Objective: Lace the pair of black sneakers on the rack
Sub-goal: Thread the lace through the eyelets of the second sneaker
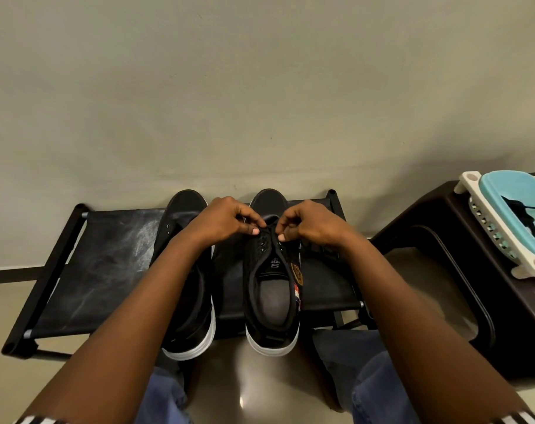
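Two black sneakers with white soles stand side by side on a low black rack [86, 264], toes toward the wall. The right sneaker [272, 304] faces me with its grey insole showing. Both hands work over its front eyelets. My left hand [226, 220] pinches the black lace [267, 232] at the left side of the tongue. Opposite it, my right hand [309, 223] pinches the same lace on the right side. My left forearm partly covers the left sneaker [186, 301].
A dark brown plastic stool [437, 270] stands to the right of the rack. On it lies a white and turquoise basket [511, 221] holding a black lace. The wall rises just behind the rack. My knees in blue jeans sit below the sneakers.
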